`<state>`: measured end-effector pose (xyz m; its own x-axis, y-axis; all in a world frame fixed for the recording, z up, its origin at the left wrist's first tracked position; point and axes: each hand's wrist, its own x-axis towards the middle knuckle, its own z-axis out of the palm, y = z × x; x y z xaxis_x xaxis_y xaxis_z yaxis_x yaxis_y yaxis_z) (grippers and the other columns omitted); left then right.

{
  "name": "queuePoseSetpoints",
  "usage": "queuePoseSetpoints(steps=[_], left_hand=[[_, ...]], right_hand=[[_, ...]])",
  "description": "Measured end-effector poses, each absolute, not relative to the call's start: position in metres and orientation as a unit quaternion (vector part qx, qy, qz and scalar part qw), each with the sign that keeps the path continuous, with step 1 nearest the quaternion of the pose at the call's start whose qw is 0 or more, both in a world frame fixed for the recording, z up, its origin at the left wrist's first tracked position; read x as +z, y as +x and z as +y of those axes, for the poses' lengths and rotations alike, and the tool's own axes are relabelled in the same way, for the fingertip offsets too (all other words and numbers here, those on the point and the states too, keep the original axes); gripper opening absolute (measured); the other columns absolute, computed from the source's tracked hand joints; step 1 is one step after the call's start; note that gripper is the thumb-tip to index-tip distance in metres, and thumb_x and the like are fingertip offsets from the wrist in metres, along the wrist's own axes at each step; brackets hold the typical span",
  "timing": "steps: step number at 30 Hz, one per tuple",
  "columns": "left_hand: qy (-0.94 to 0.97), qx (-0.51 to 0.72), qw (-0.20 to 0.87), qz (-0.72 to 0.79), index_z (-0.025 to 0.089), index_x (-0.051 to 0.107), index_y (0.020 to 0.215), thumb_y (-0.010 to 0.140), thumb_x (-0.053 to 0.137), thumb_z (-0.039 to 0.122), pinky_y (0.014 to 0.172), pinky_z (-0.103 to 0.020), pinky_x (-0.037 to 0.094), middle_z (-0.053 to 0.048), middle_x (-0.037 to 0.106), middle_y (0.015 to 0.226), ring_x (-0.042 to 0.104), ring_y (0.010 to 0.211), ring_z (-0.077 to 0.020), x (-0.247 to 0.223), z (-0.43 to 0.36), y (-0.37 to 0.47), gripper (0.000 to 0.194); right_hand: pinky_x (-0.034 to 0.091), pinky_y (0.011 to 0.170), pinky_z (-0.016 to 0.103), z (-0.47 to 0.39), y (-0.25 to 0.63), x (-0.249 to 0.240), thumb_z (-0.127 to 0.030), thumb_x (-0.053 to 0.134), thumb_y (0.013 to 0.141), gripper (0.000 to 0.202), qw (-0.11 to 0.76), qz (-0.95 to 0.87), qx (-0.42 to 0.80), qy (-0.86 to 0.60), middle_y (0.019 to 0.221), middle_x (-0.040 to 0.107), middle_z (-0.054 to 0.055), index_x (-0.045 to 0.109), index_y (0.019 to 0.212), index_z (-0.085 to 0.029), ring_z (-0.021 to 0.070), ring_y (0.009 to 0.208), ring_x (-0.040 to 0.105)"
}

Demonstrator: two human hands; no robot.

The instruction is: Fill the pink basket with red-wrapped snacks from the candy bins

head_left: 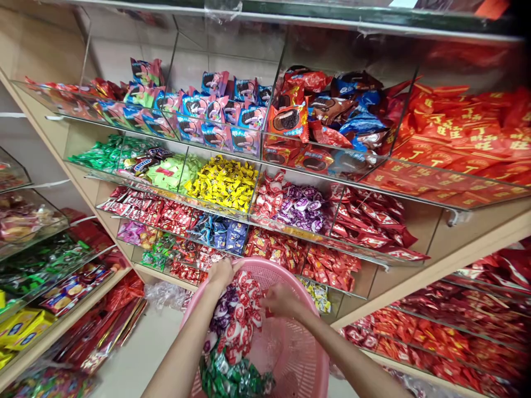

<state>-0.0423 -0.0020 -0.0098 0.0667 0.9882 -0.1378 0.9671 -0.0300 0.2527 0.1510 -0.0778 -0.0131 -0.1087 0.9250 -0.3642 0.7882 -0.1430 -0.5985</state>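
Red-and-white twist-wrapped candies (pixel 238 331) lie just left of the curled right hand (pixel 282 301), its hold unclear; the left hand (pixel 220 273) grips the round pink plastic basket (pixel 288 354).

The right hand (pixel 284 301) is blurred over the pink basket (pixel 309 331), and whether its fingers hold a sweet cannot be told. The left hand (pixel 221 273), curled at the basket's far rim, shows its back, its fingertips hidden. Both forearms and the basket's near side run off the bottom edge, which also crops the green-wrapped sweets (pixel 232 376). The basket partly hides the yellowish sweets (pixel 319 296) on the far lowest shelf. The right edge cuts the red packets (pixel 468 132); small wrapper print is unreadable.
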Motion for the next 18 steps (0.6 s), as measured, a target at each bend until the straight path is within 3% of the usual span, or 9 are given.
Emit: queuePoseSetpoints(steps=[3, 7, 11, 18], left_hand=[[0.715, 0.038, 0.139, 0.684, 0.015, 0.059, 0.089, 0.068, 0.013, 0.072, 0.073, -0.035, 0.041, -0.015, 0.062, 0.091, 0.057, 0.088, -0.0266, -0.009, -0.002, -0.042, 0.076], [0.714, 0.033, 0.142, 0.685, 0.015, 0.058, 0.091, 0.069, 0.012, 0.071, 0.072, -0.035, 0.041, -0.015, 0.062, 0.093, 0.056, 0.089, -0.0266, -0.006, -0.003, -0.042, 0.076], [0.714, 0.033, 0.138, 0.685, 0.015, 0.059, 0.089, 0.068, 0.013, 0.072, 0.073, -0.036, 0.041, -0.015, 0.062, 0.092, 0.056, 0.088, -0.0274, -0.004, -0.004, -0.041, 0.076], [0.713, 0.039, 0.136, 0.687, 0.015, 0.059, 0.087, 0.070, 0.012, 0.069, 0.072, -0.036, 0.041, -0.015, 0.063, 0.090, 0.057, 0.087, -0.0272, -0.007, -0.004, -0.041, 0.074]], right_hand=[[0.029, 0.045, 0.017, -0.051, 0.168, 0.012, -0.043, 0.046, 0.071, 0.031, 0.166, -0.666, 0.222, -0.692, 0.053, 0.054, -0.001, 0.052, 0.055, -0.016, 0.0079, 0.050, 0.047], [0.033, 0.054, 0.023, -0.024, 0.176, 0.021, -0.047, 0.043, 0.074, 0.032, 0.141, -0.595, 0.108, -0.784, 0.075, 0.060, 0.006, 0.053, 0.081, -0.017, 0.0165, 0.069, 0.056], [0.037, 0.061, 0.028, -0.014, 0.161, 0.016, -0.048, 0.041, 0.076, 0.042, 0.109, -0.571, 0.069, -0.811, 0.085, 0.060, 0.012, 0.041, 0.102, -0.015, 0.0219, 0.079, 0.057], [0.036, 0.062, 0.026, -0.013, 0.149, 0.011, -0.042, 0.045, 0.076, 0.044, 0.139, -0.566, 0.074, -0.809, 0.088, 0.059, 0.009, 0.031, 0.111, -0.018, 0.0196, 0.080, 0.057]])
